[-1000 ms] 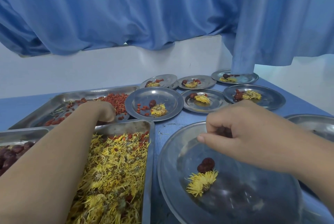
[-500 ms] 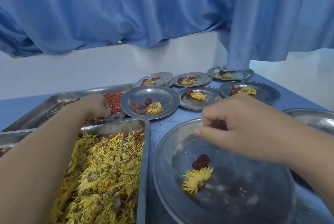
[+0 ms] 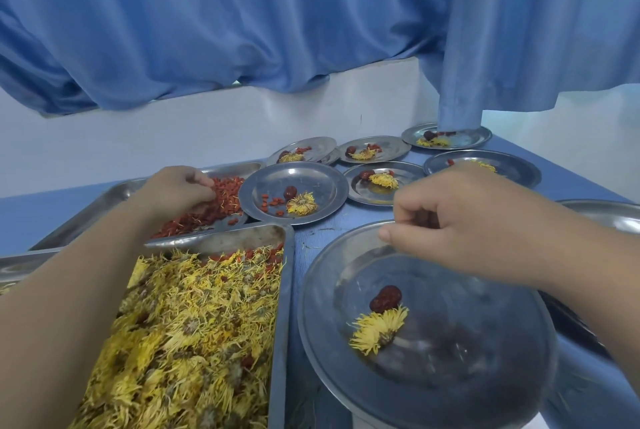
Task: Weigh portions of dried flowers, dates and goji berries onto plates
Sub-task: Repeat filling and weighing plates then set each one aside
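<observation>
Head view: the left hand (image 3: 176, 189) reaches past the flower tray (image 3: 278, 324) into the far tray (image 3: 104, 201), fingers curled around goji berries (image 3: 225, 200), probably the portion the near plate (image 3: 320, 307) lacks, since it carries only 1 date (image 3: 386, 298) and 1 dried flower (image 3: 377, 330). The right hand (image 3: 467, 220) hovers over that plate's far rim, fingers curled, around what I cannot tell. 6 portioned plates (image 3: 263, 186) crowd the worktop (image 3: 322, 231) just behind it.
</observation>
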`<state>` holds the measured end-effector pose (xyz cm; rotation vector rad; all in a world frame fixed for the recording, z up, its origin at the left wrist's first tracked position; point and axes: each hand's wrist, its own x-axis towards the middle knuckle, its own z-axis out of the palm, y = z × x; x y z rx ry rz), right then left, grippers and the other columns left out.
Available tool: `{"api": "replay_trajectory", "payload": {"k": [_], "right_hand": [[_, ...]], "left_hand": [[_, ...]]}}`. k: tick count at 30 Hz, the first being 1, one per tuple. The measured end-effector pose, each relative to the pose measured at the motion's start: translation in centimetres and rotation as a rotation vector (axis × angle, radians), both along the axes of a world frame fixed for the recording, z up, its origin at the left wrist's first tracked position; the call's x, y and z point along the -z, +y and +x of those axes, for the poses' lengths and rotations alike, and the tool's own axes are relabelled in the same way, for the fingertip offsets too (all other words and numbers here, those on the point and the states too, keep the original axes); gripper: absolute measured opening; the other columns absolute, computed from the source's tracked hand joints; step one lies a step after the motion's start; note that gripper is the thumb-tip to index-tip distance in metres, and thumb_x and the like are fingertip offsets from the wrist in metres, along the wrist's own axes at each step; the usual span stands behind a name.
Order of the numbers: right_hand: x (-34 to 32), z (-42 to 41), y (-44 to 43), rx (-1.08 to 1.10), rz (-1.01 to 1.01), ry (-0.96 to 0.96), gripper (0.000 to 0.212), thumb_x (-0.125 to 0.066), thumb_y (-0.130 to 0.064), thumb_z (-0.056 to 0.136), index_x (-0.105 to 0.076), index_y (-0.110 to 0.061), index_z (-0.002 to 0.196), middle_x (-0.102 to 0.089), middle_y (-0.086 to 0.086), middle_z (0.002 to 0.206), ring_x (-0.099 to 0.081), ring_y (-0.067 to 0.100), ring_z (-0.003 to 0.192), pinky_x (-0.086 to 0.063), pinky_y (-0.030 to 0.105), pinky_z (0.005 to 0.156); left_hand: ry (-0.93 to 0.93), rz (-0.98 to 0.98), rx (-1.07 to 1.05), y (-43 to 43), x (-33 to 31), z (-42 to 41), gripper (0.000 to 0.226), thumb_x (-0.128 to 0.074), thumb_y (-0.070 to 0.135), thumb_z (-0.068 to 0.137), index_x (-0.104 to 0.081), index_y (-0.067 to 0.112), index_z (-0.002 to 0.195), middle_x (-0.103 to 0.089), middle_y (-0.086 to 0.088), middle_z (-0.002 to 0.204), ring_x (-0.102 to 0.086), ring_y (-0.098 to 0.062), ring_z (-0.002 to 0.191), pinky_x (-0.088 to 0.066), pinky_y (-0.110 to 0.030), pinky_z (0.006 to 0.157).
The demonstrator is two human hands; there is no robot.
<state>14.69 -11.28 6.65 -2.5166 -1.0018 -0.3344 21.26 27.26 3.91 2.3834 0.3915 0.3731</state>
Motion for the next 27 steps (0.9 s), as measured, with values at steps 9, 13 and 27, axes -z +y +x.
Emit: {"api": "replay_trajectory", "payload": {"k": [9, 13, 27], "right_hand": [[-1.0, 0.4, -1.5, 0.038, 0.079, 0.013, 0.039, -0.057, -0.052, 0.079, -0.052, -0.020, 0.056, -0.055, -0.007, 0.056, -0.047, 0.008, 0.051, -0.037, 0.022, 0.048], [-1.3, 0.3, -1.9, 0.035, 0.106, 0.019, 0.038, -0.056, -0.051, 0.076, -0.051, -0.021, 0.053, -0.053, -0.011, 0.055, -0.044, 0.007, 0.049, -0.035, 0.024, 0.050], [-2.1, -0.9, -1.6, 0.029, 0.108, -0.012, 0.034, -0.060, -0.047, 0.078, -0.059, -0.021, 0.057, -0.057, -0.015, 0.056, -0.047, 0.002, 0.051, -0.037, 0.014, 0.047]], "left_hand": [[0.149, -0.539, 0.389, -8.5, -2.2, -4.4, 0.014, -0.063, -0.003, 0.087, -0.062, 0.000, 0.101, -0.072, -0.014, 0.084, -0.067, -0.017, 0.071, -0.058, -0.024, 0.068], [0.213, -0.491, 0.577, -14.1, -2.9, -5.8, 0.014, -0.066, -0.004, 0.084, -0.066, 0.003, 0.097, -0.074, -0.012, 0.088, -0.069, -0.017, 0.074, -0.059, -0.027, 0.070], [0.111, -0.077, 0.555, -18.9, -1.6, -8.7, 0.022, -0.060, 0.013, 0.094, -0.076, 0.024, 0.104, -0.076, 0.012, 0.095, -0.067, 0.003, 0.086, -0.049, -0.007, 0.066]]}}
